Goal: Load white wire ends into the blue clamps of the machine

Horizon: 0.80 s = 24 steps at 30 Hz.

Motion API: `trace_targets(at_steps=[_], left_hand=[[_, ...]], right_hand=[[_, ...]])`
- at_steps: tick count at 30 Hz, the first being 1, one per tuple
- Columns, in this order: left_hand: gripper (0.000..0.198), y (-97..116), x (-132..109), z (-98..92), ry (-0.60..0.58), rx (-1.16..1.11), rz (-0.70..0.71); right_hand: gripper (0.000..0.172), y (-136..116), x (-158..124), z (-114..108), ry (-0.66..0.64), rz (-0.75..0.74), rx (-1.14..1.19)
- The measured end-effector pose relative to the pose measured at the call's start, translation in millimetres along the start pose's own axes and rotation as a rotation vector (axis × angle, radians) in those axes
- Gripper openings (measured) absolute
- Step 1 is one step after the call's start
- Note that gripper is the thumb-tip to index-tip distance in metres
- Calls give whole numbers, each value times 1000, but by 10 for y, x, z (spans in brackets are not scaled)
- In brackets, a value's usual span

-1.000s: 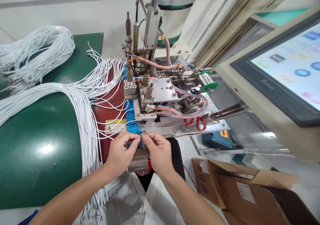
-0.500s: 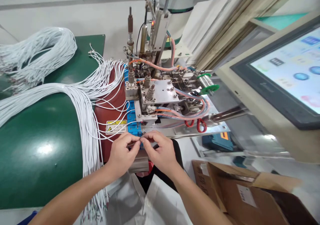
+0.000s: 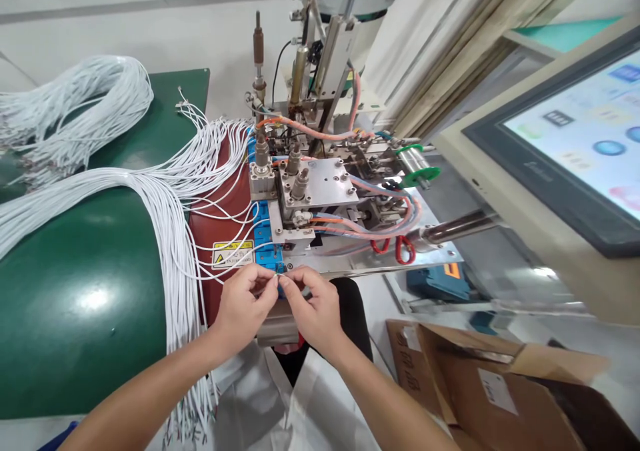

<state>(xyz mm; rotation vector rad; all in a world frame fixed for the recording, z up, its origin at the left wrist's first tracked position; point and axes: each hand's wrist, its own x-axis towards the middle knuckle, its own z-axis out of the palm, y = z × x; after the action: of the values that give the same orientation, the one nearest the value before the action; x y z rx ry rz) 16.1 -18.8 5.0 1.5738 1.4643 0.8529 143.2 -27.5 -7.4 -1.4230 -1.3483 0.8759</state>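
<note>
Head camera view: the left hand (image 3: 243, 306) and the right hand (image 3: 314, 309) are meeting tip to tip just in front of a row of blue blocks (image 3: 270, 259). The fingers of each hand are closing in a narrow pinch on a small wire end (image 3: 279, 275), which is lying between the two thumbs; its finer details are too small to tell. Several white cables (image 3: 176, 271) are running from a thick bundle to the blue blocks, crossing a red plate (image 3: 213, 221) with a warning label (image 3: 233, 254). The bundle is spreading over a green surface (image 3: 120, 351), its loose ends hanging beside the left forearm. Beyond the hands, a metal machine (image 3: 324, 183) is standing beside the blocks, with a green-flanged spool (image 3: 415, 165) at its far right.
</note>
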Motion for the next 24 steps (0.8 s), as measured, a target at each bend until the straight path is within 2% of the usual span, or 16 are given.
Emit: trace_targets(at_steps=[5,9,13,17,24], left_hand=[[8,-34,15,17,-15,-65,10],[23,-35,14,18,-21,-41,32],[19,-27,15,13,-41,-24,10],[13,-37,52,-8,-76,-32,-3],[14,-77,159,-199,-190,391,232]], right_hand=[[9,-16,74,-88,-17,86,81],[9,-30,112,-106,-59,109,92],[10,-8,105,-109,-94,95,7],[12,47,104,-142,-139,12,-165],[18,283,122,-137,-162,114,-175]])
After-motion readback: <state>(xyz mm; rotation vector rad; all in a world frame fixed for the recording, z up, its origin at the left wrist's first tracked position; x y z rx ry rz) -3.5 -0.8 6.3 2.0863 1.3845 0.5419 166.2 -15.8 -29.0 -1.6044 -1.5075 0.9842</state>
